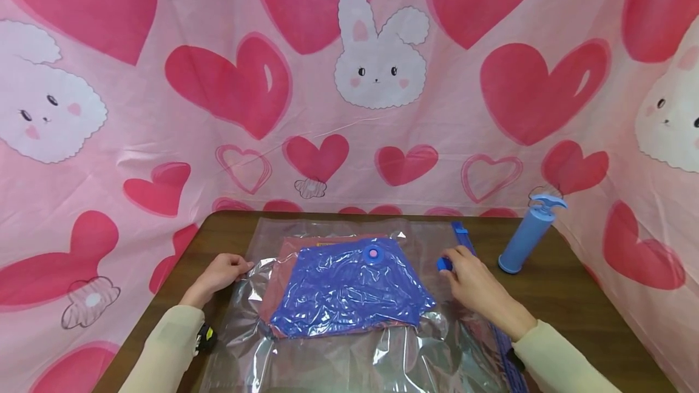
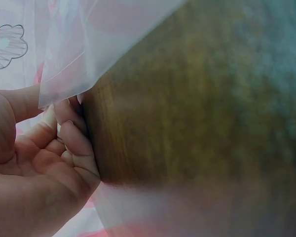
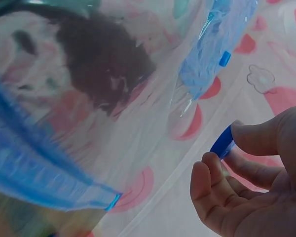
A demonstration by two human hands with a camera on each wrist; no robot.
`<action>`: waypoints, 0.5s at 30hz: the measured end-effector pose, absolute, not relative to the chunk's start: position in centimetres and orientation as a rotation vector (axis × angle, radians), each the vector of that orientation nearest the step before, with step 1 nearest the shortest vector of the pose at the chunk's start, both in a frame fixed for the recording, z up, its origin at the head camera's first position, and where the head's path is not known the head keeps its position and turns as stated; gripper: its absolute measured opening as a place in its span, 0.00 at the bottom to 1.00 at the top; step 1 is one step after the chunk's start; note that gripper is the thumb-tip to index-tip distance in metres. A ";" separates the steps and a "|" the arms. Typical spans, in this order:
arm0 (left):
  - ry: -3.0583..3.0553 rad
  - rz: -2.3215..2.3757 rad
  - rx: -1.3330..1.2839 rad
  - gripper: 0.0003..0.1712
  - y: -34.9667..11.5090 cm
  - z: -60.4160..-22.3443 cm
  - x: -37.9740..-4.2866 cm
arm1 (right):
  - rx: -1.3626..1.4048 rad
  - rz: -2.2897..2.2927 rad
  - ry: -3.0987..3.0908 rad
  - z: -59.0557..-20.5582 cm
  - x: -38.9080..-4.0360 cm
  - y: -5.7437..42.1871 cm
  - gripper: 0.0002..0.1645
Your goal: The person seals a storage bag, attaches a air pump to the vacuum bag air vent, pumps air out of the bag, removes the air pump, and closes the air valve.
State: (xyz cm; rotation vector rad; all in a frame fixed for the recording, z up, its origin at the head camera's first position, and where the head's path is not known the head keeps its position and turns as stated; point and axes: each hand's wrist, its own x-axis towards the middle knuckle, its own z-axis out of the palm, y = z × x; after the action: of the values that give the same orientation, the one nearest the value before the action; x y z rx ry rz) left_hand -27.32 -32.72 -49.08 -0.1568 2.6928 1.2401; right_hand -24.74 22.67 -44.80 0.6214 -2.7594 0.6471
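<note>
A clear vacuum storage bag [image 1: 322, 359] lies flat on the table, with a folded blue item [image 1: 349, 296] and a reddish one [image 1: 278, 278] under its film. Near the top of the blue item sits a round blue valve [image 1: 374, 253] with a pink centre. At the bag's left edge, my left hand [image 1: 222, 272] pinches the film; the left wrist view shows the bag's corner [image 2: 69, 89] between thumb and fingers. My right hand [image 1: 475, 278] holds a round blue cap [image 3: 222, 143] between thumb and fingers, over the bag's right side, apart from the valve.
A blue hand pump [image 1: 526, 241] stands upright on the brown wooden table [image 1: 579, 320], right of the bag. Along the bag's right side runs a blue zip strip [image 1: 505, 350]. Pink cloth [image 1: 377, 138] with hearts and rabbits hangs behind and beside the table.
</note>
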 end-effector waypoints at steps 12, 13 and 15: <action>2.705 1.238 -0.163 0.16 -32.6 -49.3 -27.5 | 0.748 0.594 -2.728 -45.4 -26.3 20.3 0.16; 2.706 1.235 -0.160 0.16 -32.6 -49.2 -27.4 | 0.751 0.595 -2.732 -45.4 -26.4 20.1 0.17; 2.704 1.239 -0.161 0.16 -32.6 -49.1 -27.4 | 0.748 0.597 -2.749 -45.5 -26.7 19.7 0.17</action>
State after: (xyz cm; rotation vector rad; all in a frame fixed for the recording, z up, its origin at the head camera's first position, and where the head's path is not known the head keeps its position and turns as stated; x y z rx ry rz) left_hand -27.41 -32.56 -49.14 -0.1608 2.7040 1.2388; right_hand -26.66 19.70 -45.51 0.7476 -2.7487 0.5972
